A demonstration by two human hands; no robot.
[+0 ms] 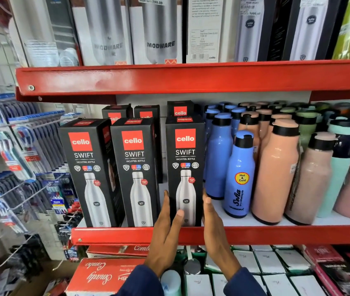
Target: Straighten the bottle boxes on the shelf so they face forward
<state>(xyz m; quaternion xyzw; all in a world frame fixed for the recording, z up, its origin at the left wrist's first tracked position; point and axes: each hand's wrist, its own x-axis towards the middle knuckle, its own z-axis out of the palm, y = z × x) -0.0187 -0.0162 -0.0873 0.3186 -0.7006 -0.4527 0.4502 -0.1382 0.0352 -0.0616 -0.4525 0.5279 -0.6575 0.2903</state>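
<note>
Our left hand point(166, 231) and right hand point(213, 225) reach over the red shelf point(276, 233). The hands are apart with fingers straight, flat against either side of the rightmost bottle box point(185, 150), and the left thumb lies on its front. That box faces us. The middle box point(135, 167) stands beside it on the left. Farther left, the left box point(86, 167) is angled, showing a side panel.

Shop: stocked shelves point(191, 79) (price stickers point(152, 1)).
</note>
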